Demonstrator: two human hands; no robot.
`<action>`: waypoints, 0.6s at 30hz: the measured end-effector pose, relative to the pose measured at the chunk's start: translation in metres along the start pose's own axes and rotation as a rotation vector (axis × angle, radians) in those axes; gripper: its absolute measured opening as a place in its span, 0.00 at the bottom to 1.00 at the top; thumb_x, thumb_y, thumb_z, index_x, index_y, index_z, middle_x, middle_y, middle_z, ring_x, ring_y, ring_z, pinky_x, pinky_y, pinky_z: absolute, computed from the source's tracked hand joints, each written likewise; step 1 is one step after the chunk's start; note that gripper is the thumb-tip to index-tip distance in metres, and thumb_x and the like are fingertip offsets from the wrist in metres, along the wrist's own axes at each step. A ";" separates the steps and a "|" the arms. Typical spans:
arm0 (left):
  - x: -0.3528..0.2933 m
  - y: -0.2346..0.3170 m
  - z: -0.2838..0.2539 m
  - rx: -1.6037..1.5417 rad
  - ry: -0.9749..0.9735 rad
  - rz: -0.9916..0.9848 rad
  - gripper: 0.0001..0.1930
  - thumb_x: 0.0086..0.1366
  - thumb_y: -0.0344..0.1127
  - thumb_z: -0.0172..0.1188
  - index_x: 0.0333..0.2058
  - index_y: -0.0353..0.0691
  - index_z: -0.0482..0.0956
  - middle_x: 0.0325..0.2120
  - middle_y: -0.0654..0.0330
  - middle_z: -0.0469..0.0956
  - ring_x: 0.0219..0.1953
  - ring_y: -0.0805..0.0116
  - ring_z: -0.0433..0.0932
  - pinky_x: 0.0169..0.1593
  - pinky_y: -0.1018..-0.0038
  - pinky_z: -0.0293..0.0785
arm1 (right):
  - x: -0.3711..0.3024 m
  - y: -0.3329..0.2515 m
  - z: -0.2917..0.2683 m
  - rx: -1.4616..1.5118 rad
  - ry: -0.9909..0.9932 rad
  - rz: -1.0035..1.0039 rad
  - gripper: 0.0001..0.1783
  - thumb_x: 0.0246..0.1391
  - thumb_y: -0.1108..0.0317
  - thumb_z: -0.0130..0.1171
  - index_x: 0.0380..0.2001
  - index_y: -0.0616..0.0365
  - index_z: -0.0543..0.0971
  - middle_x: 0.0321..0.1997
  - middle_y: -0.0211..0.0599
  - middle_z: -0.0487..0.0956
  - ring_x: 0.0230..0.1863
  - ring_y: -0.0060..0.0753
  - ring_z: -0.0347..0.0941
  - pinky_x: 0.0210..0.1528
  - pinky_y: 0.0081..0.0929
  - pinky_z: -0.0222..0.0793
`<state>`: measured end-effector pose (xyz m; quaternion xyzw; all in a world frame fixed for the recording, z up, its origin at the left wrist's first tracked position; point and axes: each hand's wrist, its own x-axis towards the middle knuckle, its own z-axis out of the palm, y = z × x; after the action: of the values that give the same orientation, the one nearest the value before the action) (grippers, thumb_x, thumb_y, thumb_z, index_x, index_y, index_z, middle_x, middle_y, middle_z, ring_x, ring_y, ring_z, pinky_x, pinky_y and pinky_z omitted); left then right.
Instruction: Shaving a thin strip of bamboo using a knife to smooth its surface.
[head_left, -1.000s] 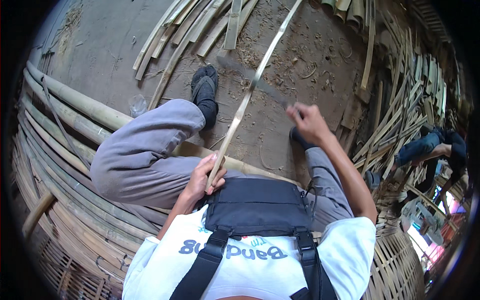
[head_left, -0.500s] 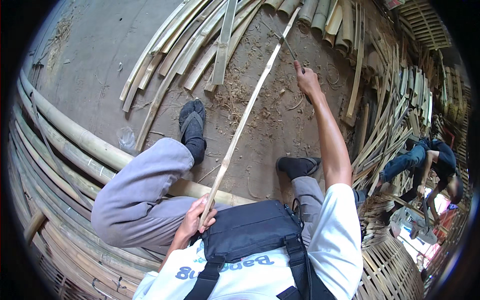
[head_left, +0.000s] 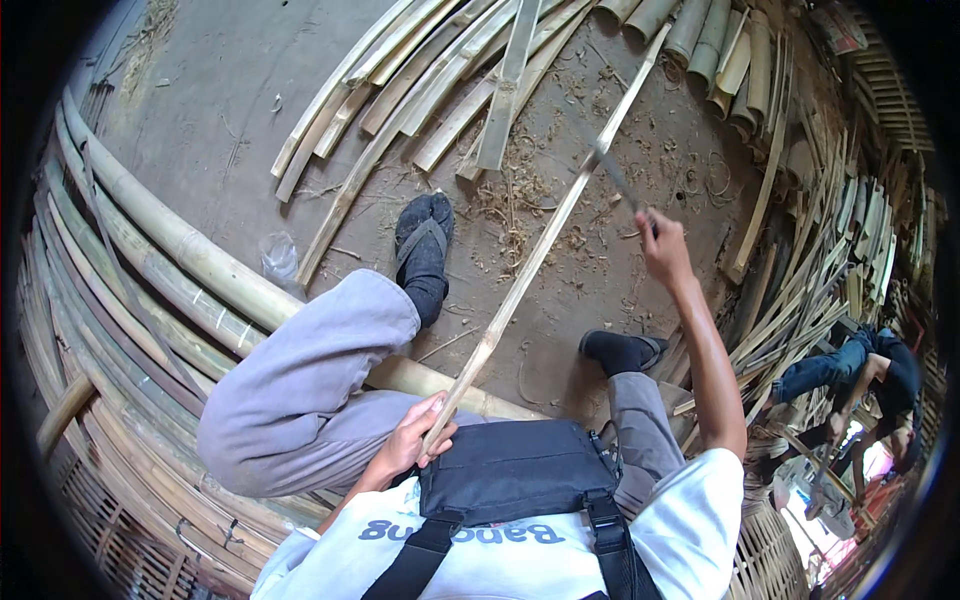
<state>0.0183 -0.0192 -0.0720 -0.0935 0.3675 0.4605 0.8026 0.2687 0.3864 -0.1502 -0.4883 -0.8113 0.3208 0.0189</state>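
Observation:
A long, pale bamboo strip [head_left: 541, 247] slants from my lap up to the far right. Its near end is gripped in my left hand [head_left: 416, 437], with the fingers wrapped round it beside the black chest bag [head_left: 510, 470]. My right hand [head_left: 664, 247], arm stretched forward, is closed on the handle of a knife [head_left: 622, 184]. The knife's thin dark blade lies across the strip at about its upper third and is blurred. Pale shavings [head_left: 540, 190] litter the floor beneath the strip.
Split bamboo slats [head_left: 420, 80] lie on the floor ahead. Whole bamboo poles [head_left: 190, 265] are stacked at the left. Bamboo pieces [head_left: 800, 280] heap up along the right, near a bent-over person [head_left: 850, 370]. A woven basket [head_left: 770, 560] stands at the lower right.
My right hand and the knife have come nearer to me, the blade sliding down along the strip. My left hand keeps its hold. The whole view has shifted slightly.

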 end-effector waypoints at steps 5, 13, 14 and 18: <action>0.001 0.003 0.006 0.019 0.033 -0.013 0.17 0.75 0.48 0.38 0.40 0.39 0.65 0.16 0.68 0.57 0.11 0.80 0.54 0.14 0.84 0.54 | 0.086 0.057 -0.016 -0.123 0.173 0.273 0.39 0.62 0.35 0.41 0.27 0.66 0.77 0.18 0.54 0.73 0.22 0.41 0.73 0.29 0.38 0.66; 0.000 0.007 0.004 -0.005 0.020 -0.037 0.19 0.75 0.48 0.39 0.48 0.36 0.64 0.18 0.68 0.59 0.14 0.81 0.57 0.13 0.86 0.55 | 0.174 0.119 -0.024 -0.219 0.052 0.619 0.48 0.58 0.27 0.34 0.26 0.69 0.78 0.17 0.44 0.76 0.24 0.44 0.77 0.33 0.40 0.72; 0.000 0.007 0.005 0.012 0.033 -0.037 0.19 0.75 0.48 0.39 0.48 0.36 0.64 0.18 0.68 0.59 0.14 0.81 0.57 0.12 0.86 0.55 | 0.169 0.124 -0.020 -0.292 0.158 0.547 0.50 0.58 0.27 0.34 0.33 0.72 0.80 0.19 0.47 0.78 0.27 0.50 0.79 0.37 0.41 0.72; -0.003 0.004 0.008 0.192 0.126 -0.032 0.20 0.74 0.50 0.40 0.46 0.36 0.66 0.16 0.67 0.62 0.11 0.82 0.58 0.13 0.84 0.55 | 0.130 0.128 0.018 -0.213 0.321 0.505 0.51 0.58 0.27 0.34 0.36 0.74 0.79 0.23 0.51 0.78 0.32 0.49 0.79 0.41 0.43 0.70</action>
<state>0.0183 -0.0153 -0.0638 -0.0510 0.4581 0.4034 0.7905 0.2945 0.5226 -0.2700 -0.7181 -0.6800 0.1473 0.0152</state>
